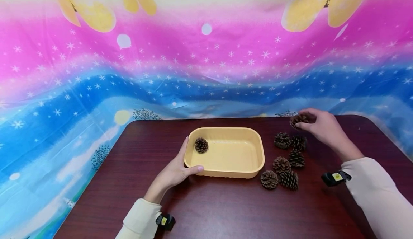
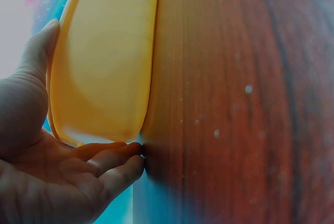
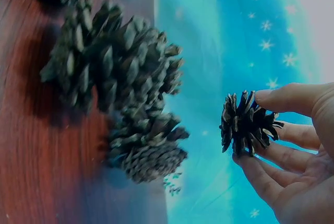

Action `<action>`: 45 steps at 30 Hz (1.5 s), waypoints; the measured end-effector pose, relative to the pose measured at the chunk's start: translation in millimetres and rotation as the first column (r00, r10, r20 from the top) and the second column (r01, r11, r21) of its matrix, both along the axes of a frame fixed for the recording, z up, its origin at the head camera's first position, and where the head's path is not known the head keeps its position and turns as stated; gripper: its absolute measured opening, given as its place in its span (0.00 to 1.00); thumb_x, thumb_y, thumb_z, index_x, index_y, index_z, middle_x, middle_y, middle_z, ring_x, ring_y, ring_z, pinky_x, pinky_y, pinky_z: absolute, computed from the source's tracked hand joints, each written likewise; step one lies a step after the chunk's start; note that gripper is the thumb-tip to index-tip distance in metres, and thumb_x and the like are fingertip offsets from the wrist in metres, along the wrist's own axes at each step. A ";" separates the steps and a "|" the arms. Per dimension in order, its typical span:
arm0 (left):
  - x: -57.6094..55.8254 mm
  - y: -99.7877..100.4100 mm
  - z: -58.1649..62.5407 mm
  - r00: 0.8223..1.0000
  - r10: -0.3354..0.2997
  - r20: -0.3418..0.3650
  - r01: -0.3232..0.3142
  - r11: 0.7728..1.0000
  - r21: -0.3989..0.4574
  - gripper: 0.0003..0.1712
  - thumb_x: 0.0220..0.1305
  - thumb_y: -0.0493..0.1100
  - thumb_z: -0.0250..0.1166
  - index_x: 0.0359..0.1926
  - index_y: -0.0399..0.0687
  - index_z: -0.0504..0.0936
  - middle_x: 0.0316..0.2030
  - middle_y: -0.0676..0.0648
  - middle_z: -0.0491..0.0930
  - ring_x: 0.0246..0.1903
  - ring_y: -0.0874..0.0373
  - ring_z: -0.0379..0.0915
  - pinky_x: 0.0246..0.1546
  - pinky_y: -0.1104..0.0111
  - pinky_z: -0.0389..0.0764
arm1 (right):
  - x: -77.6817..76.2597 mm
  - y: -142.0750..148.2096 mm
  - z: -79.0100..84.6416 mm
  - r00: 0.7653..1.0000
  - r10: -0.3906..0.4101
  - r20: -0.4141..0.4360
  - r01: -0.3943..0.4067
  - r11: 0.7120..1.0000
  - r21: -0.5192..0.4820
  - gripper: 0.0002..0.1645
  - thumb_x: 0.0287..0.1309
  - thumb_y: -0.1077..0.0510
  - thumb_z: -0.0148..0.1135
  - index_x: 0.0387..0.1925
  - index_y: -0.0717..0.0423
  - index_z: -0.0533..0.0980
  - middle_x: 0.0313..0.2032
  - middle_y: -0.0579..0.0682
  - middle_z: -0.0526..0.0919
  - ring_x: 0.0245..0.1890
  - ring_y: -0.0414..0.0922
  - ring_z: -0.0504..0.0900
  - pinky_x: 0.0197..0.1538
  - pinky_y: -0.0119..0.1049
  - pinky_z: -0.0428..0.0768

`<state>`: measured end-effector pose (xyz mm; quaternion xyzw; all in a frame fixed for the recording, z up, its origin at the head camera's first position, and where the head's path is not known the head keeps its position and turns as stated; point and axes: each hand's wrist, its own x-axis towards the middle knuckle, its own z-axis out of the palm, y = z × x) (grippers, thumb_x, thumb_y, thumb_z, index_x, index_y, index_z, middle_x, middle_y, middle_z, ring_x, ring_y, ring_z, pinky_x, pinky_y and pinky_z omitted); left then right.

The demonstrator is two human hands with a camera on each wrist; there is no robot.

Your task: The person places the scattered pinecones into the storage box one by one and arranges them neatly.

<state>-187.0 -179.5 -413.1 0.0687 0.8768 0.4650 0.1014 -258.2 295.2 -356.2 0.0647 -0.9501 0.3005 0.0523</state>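
My right hand (image 1: 327, 129) pinches a brown pine cone (image 1: 298, 121) between thumb and fingers, raised over the table's far right side. In the right wrist view this pine cone (image 3: 245, 125) shows its open scales, held at the fingertips. A yellow plastic container (image 1: 230, 156) stands at the middle of the table, and one pine cone (image 1: 201, 145) lies inside at its left end. My left hand (image 1: 172, 170) holds the container's near left corner, thumb at the front rim and fingers along the left end. The left wrist view shows those fingers (image 2: 117, 169) against its end wall.
Several loose pine cones (image 1: 281, 164) lie grouped right of the container on the dark red wooden table (image 1: 219, 206). Behind the table hangs a pink and blue cloth (image 1: 206, 74) with snowflakes. A black strap device (image 1: 335, 177) sits at my right sleeve.
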 end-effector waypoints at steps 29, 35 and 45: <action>0.2 -0.2 0.1 1.000 0.000 -0.008 0.000 1.000 -0.008 0.70 0.61 0.53 0.78 0.86 0.59 0.33 0.84 0.40 0.47 0.79 0.42 0.55 0.76 0.44 0.59 | 24.8 -53.1 29.8 0.991 0.081 -0.110 -0.083 0.996 -0.015 0.31 0.66 0.52 0.71 0.65 0.62 0.76 0.58 0.72 0.81 0.56 0.68 0.80 0.56 0.66 0.75; 0.6 -0.2 -0.2 1.000 0.001 -0.009 -0.001 1.000 -0.015 0.71 0.61 0.54 0.78 0.86 0.59 0.33 0.83 0.39 0.48 0.78 0.41 0.57 0.76 0.43 0.60 | 27.6 -65.9 28.8 0.986 0.108 -0.123 -0.113 0.993 -0.035 0.29 0.66 0.54 0.72 0.64 0.61 0.78 0.56 0.68 0.84 0.53 0.63 0.83 0.54 0.60 0.78; 0.2 -0.1 -0.3 1.000 0.001 -0.013 -0.002 1.000 -0.007 0.71 0.61 0.54 0.78 0.86 0.59 0.34 0.83 0.39 0.48 0.78 0.42 0.56 0.76 0.43 0.59 | 30.2 -84.7 27.8 0.983 0.138 -0.118 -0.145 0.988 -0.054 0.28 0.64 0.56 0.73 0.63 0.60 0.78 0.59 0.67 0.83 0.55 0.62 0.83 0.56 0.59 0.78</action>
